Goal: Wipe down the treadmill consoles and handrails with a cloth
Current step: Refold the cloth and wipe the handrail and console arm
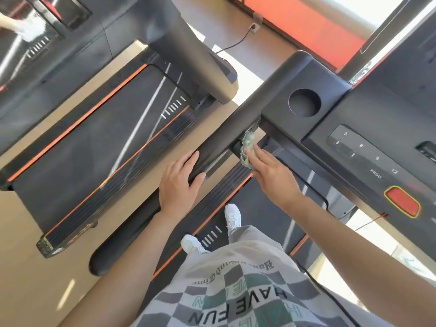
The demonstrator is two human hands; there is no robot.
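I stand on a black treadmill. Its left handrail (224,135) runs diagonally from the lower left up to the console (368,142). My left hand (179,185) grips the handrail, fingers over the top and thumb underneath. My right hand (273,178) presses a crumpled green cloth (247,147) with straight fingers against the inner side of the handrail, just where it joins the console. Part of the cloth is hidden under my fingers.
The console has a round cup holder (304,102), numbered speed keys and a red stop button (402,201). A second treadmill (94,142) stands parallel on the left, with its own console (188,43). At the top left another person's hand holds a white cloth (30,29).
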